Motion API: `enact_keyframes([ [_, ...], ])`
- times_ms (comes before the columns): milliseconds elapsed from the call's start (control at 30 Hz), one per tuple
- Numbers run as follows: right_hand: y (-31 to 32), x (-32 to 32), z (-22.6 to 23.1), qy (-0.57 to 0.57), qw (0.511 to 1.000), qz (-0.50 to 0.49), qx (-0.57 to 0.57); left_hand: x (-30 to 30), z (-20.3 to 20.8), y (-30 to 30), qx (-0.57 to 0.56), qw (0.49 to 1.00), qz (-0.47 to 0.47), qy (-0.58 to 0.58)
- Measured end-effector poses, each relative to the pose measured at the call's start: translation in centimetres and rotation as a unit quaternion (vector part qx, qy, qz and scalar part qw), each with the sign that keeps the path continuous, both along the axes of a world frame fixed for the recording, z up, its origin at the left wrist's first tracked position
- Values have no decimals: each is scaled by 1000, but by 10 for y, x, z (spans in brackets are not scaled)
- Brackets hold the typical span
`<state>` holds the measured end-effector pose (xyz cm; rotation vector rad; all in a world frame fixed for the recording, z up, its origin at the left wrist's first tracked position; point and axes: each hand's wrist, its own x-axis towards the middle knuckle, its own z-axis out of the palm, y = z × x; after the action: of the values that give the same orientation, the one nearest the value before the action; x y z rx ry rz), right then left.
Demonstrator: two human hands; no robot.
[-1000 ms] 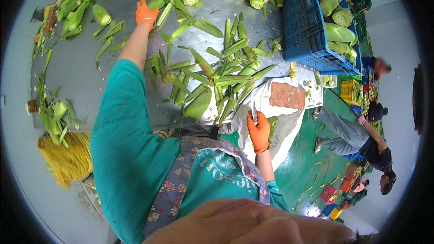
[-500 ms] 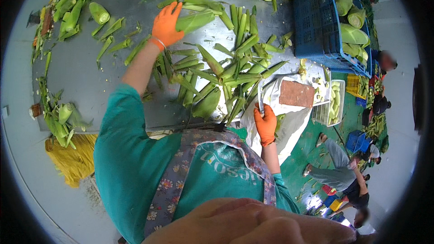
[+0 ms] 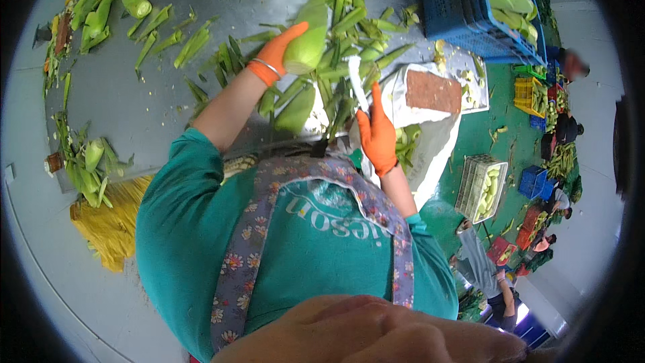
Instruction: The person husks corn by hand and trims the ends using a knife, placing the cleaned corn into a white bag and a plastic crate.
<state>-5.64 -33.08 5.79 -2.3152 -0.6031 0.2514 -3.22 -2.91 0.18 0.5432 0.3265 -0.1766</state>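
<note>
My left hand, in an orange glove, grips an unpeeled ear of corn by its side. The ear is tilted above the metal table, with its thick cut end facing me. In my right hand, also gloved in orange, is a knife, its pale blade glinting and pointing up toward the corn. A small space separates the blade from the ear. Loose green husk pieces are heaped under and around the ear, partly hidden by it and my hands.
A blue crate of corn stands at the table's far right. Below it, a brown block rests on white sheeting. More husks and ears lie along the table's left edge. On the green floor are a pale crate and several people working farther right.
My left hand has brought the ear closer and rightward, turning it from lying sideways to nearly upright. My right hand has raised the knife toward it. The whole view has shifted slightly.
</note>
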Motion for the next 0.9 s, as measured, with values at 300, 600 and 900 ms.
enact_keyframes([
  [300,-49,-26,30,-2,987,146,62,-54,10,-146,309,928,-17,-205],
  [600,-136,-36,23,228,938,-44,257,-121,29,-211,167,964,-140,-152],
  [900,-297,15,-85,-112,990,-84,-5,-144,44,-203,-267,940,-181,-112],
])
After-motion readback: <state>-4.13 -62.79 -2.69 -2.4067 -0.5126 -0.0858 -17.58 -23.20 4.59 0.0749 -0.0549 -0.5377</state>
